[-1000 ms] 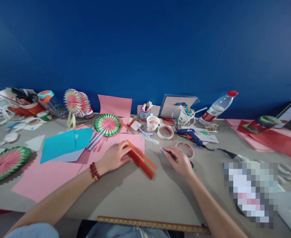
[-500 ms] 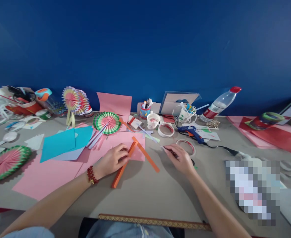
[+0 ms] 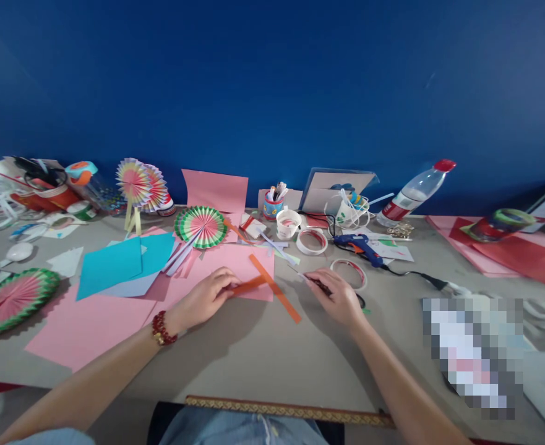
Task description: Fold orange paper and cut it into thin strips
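My left hand pinches one end of an orange paper strip. That strip points right and its far end meets a second orange strip, which lies slanted on the table. To the right, my right hand is closed around a pair of scissors. Their thin silver tip points left towards the strips, and a dark handle loop shows below the palm. Most of the handle is hidden by my fingers. Beyond my left hand, pink paper lies under a green, white and pink pleated fan.
A blue glue gun with its cable lies beyond my right hand, near tape rolls. Turquoise paper lies at left. A plastic bottle leans against the blue wall. White cups stand at the back.
The held orange strip has turned from pointing down towards me to lying nearly crosswise. My left hand has moved slightly left. My right hand stays about where it was.
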